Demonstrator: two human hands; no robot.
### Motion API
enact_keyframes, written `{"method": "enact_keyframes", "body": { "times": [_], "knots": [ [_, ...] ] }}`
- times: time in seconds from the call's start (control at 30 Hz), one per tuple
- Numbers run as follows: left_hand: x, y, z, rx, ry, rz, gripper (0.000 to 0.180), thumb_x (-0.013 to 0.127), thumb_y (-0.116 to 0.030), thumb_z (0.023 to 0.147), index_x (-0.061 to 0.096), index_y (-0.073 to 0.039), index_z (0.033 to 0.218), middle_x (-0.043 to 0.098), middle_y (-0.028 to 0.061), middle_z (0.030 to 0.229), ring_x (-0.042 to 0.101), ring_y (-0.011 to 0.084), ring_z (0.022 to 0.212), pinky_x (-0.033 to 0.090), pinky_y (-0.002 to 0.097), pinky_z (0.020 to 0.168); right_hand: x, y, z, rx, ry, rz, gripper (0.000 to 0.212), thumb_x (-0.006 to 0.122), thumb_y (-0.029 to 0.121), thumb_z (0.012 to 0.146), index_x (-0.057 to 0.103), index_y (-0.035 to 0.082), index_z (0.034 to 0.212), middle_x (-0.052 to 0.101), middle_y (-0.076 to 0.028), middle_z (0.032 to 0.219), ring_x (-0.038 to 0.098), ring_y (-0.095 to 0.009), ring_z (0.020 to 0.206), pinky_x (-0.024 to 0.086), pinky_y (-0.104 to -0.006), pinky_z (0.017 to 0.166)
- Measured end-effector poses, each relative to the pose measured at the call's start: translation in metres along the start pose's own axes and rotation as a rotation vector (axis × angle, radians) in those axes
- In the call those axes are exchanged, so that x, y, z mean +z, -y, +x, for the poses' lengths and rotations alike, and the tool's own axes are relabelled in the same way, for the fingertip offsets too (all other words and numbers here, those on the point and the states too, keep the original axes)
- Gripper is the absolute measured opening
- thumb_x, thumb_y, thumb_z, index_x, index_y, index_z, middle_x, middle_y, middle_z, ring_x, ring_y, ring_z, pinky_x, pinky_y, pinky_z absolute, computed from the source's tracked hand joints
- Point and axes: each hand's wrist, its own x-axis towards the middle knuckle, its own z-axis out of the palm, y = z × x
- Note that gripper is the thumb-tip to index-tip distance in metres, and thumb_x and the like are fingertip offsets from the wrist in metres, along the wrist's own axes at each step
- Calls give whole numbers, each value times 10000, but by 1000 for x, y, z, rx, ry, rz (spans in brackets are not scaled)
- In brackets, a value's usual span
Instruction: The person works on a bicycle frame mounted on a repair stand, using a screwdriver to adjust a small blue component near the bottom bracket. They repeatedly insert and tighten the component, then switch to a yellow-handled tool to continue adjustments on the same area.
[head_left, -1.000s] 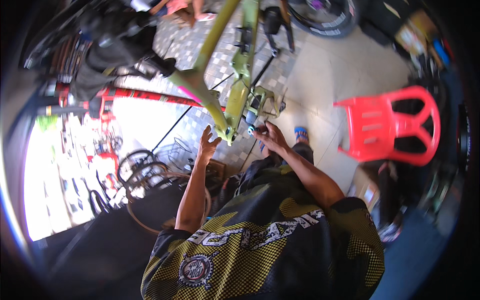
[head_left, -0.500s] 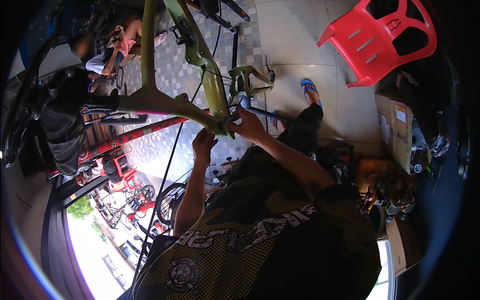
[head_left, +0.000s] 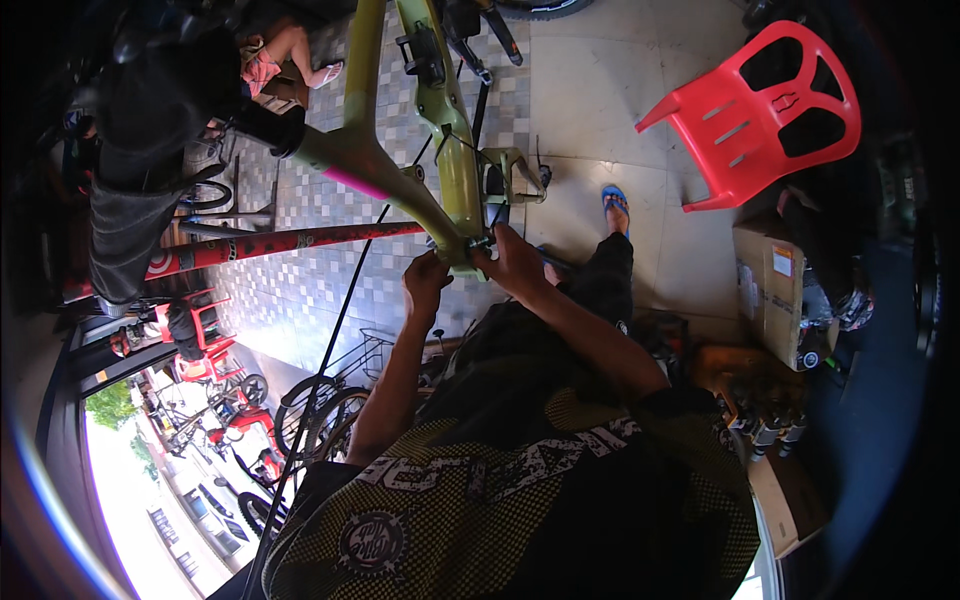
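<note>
An olive-green bicycle frame (head_left: 458, 185) hangs before me, its narrow end pointing toward my body. My left hand (head_left: 425, 284) is closed at the left side of that end, fingers curled against it. On the other side my right hand (head_left: 513, 264) is bent in, thumb and fingers pinched at a small dark part (head_left: 482, 243) of the joint. What exactly the right fingertips hold is too small to make out. A black cable (head_left: 352, 300) runs down past my left forearm. Dark cloth (head_left: 150, 240) hangs over the bar at the left.
A red tube (head_left: 290, 243) passes behind the frame. A red plastic chair (head_left: 735, 120) stands at the far right, with a cardboard box (head_left: 770, 290) below it. Several bicycles stand at lower left. Another person's leg (head_left: 290, 48) shows at upper left.
My view has turned, so the frame sits further right and slightly lower in the picture. My left hand has come in against the frame's end; the right stays at the joint.
</note>
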Motion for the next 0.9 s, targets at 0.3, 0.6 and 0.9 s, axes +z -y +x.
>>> {"method": "enact_keyframes", "body": {
  "times": [0.3,0.6,0.9],
  "knots": [
    [-8,15,11,95,16,33,469,750,-135,902,608,107,1278,738,193,1071,738,222,877,638,339,738,15,5,-12,-88,-137,-103,462,794,375,872,580,12,1061,654,-165,888,685,-374,811,538,-452,673],
    [-8,23,16,104,41,-9,471,742,-124,902,605,103,1291,734,185,1087,736,218,908,633,337,752,9,-5,-10,12,-21,130,297,792,233,896,656,7,1032,728,-160,872,707,-275,754,528,-375,679],
    [-10,24,13,127,56,42,470,757,-135,908,612,93,1293,727,163,1116,725,208,936,640,342,762,11,-41,2,54,92,450,126,723,99,947,695,-14,993,760,-88,916,689,-155,773,531,-313,732]
  ]
}}
